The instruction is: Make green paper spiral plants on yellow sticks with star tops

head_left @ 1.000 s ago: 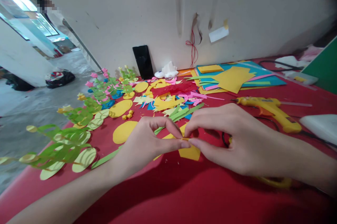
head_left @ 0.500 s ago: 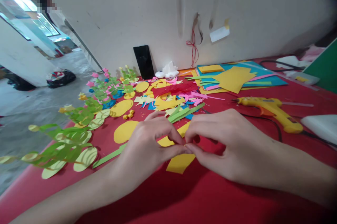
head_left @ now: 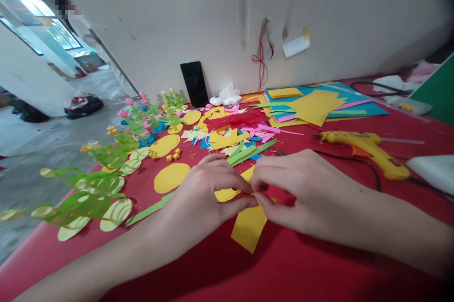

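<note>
Both of my hands meet above the red tabletop (head_left: 213,264), pinching a small yellow paper strip (head_left: 249,228) whose wider end hangs down between them. My left hand (head_left: 213,186) has thumb and index finger pressed together on its upper end. My right hand (head_left: 296,188) does the same from the other side, the fingertips of the two hands nearly touching. The pinched part is mostly hidden by the fingers. Yellow paper (head_left: 227,194) lies on the table behind the fingertips, partly covered. Left of my left hand are a yellow paper disc (head_left: 172,177) and green strips (head_left: 151,211).
A yellow glue gun (head_left: 369,148) lies at right with its cord. Paper scraps (head_left: 230,134) are heaped at the middle. Green paper plants (head_left: 92,195) on discs line the left edge. A black phone (head_left: 194,84) leans on the wall; coloured sheets (head_left: 358,103) lie at back right.
The hanging end of the yellow paper strip has shifted slightly right and turned, its tip now lower. Both hands keep their pinch with small finger movements.
</note>
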`<state>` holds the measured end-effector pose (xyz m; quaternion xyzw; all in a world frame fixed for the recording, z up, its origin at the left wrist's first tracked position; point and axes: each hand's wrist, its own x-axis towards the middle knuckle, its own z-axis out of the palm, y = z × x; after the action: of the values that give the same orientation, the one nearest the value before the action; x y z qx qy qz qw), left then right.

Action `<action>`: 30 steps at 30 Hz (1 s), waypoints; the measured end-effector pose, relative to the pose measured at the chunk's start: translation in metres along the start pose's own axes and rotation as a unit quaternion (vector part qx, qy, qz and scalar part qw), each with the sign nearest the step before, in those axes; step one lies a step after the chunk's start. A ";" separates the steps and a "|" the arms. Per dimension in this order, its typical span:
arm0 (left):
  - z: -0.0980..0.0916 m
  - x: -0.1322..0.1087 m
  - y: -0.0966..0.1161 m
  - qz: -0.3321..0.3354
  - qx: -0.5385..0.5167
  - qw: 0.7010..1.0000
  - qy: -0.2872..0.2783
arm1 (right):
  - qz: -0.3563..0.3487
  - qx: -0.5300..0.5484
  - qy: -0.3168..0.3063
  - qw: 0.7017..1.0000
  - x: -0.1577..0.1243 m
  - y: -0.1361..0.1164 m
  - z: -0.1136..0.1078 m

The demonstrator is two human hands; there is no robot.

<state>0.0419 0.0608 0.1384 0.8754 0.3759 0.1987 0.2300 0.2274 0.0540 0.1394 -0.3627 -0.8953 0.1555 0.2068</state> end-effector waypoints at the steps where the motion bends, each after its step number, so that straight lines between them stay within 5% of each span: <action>1: 0.000 0.000 0.000 0.002 -0.001 1.000 -0.005 | -0.003 0.000 -0.004 1.000 0.000 0.001 0.000; 12: 0.001 -0.004 -0.001 0.072 0.035 0.996 -0.031 | -0.003 0.012 -0.003 1.000 -0.001 0.001 -0.001; 25: -0.002 -0.002 0.002 0.014 0.002 1.000 0.007 | 0.001 0.011 0.036 0.999 0.000 0.001 -0.001; 30: -0.007 0.000 0.001 -0.069 -0.082 0.991 0.080 | 0.044 0.013 0.097 0.994 0.003 0.004 -0.005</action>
<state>0.0391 0.0621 0.1450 0.8069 0.4349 0.2824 0.2830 0.2301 0.0592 0.1424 -0.4121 -0.8523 0.1398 0.2903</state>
